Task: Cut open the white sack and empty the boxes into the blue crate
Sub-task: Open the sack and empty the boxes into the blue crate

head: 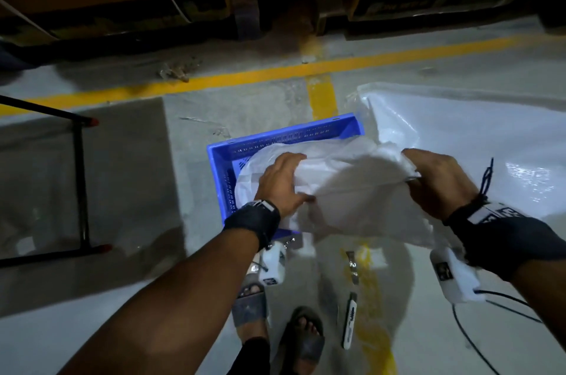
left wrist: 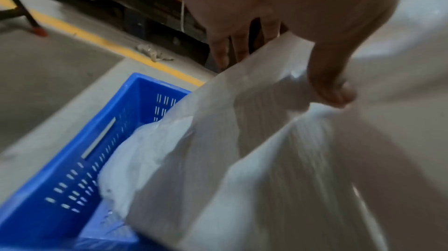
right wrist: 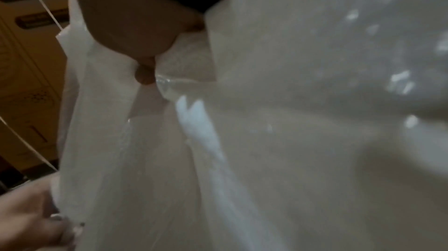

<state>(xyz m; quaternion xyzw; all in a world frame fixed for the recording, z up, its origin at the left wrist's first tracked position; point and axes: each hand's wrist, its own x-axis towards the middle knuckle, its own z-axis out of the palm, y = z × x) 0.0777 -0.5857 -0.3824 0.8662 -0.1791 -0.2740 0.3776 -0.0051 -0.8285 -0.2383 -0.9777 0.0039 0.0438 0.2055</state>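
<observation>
Both hands grip the sack [head: 352, 191] tight. The left hand [head: 283, 181] and right hand [head: 438, 181] hold it over the crate [head: 220, 157].

left wrist: black strap [head: 252, 218], white camera [head: 272, 264] | right forearm: black sleeve [head: 517, 240] | feet: dark sandals [head: 249, 302]

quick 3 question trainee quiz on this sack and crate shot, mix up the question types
1. True or false: both hands hold the white woven plastic sack.
2. The sack's lower end hangs into: A) the blue perforated plastic crate B) a cardboard carton C) a metal bin.
3. What tool lies on the floor near the feet?

Key:
1. True: left hand and right hand grip it.
2. A.
3. A white utility knife.
</observation>
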